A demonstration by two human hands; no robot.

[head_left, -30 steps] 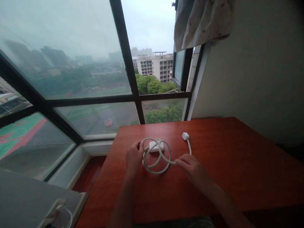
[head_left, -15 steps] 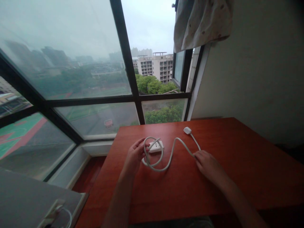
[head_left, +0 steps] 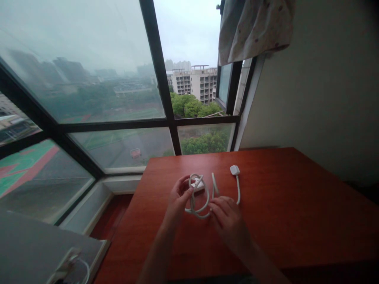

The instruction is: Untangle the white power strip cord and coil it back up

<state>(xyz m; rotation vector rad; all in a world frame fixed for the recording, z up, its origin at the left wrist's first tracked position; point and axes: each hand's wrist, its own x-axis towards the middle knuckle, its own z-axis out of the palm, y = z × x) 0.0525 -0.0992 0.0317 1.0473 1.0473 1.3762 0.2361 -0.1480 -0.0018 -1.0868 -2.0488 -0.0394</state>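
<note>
A white power strip with a thick white cord lies on a reddish-brown wooden table. My left hand pinches a loop of the cord beside the strip. Next to it, my right hand is closed on the cord and holds another bend against that loop. From my right hand the cord runs up to its white plug, which rests flat on the table.
A large window with dark frames fills the left and back. A patterned curtain hangs at the top right by a plain wall. At the lower left, a grey surface holds a wall socket with a white cable.
My right hand, which had pulled the cord out to the right, has come back left to the coil. The plug has slid nearer and the loops are gathered tighter. My left hand keeps its grip.
</note>
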